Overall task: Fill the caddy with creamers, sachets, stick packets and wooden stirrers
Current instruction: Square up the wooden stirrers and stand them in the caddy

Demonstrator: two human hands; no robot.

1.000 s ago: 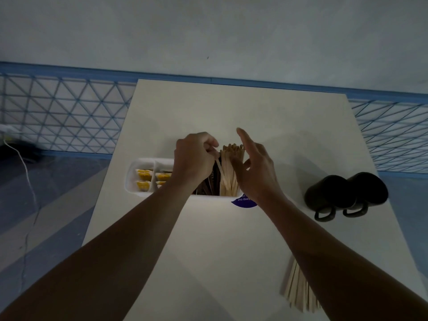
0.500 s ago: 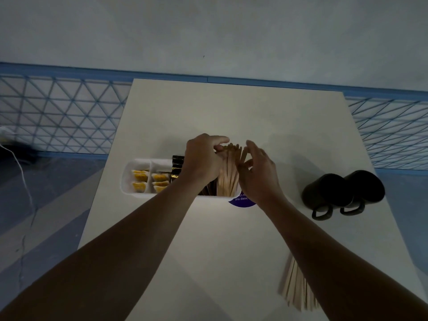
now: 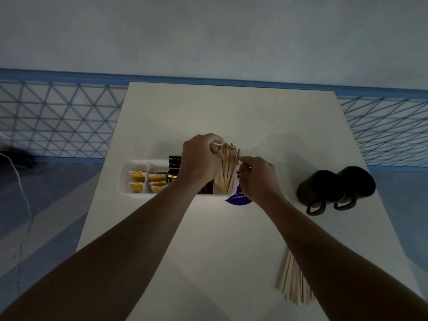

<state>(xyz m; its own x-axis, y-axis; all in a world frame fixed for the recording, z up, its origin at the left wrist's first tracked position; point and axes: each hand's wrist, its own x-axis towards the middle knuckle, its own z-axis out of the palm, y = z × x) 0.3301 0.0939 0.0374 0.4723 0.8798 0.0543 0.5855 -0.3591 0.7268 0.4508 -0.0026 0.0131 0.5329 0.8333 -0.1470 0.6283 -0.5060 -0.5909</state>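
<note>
A white caddy point(image 3: 124, 179) stands mid-table. Its left compartments hold yellow creamers point(image 3: 136, 180) and more yellow creamers point(image 3: 157, 181); dark stick packets point(image 3: 174, 167) stand beside them. At its right end a bunch of wooden stirrers point(image 3: 228, 172) stands upright. My left hand point(image 3: 200, 158) is closed around the stirrers' upper ends. My right hand point(image 3: 257, 177) pinches the bunch from the right side. A second pile of wooden stirrers point(image 3: 290, 281) lies near the table's front right, partly under my right forearm.
Two black mugs point(image 3: 317, 188) point(image 3: 354, 186) stand side by side at the right. A purple round sticker point(image 3: 237, 199) shows under the caddy's right end. The white table point(image 3: 220, 112) is bordered by blue mesh fencing point(image 3: 58, 117) on both sides.
My right hand, open with fingers spread a second ago, has closed in onto the stirrer bunch. My left hand shifted right onto the stirrers' tops, and the fanned stirrers are gathered tighter.
</note>
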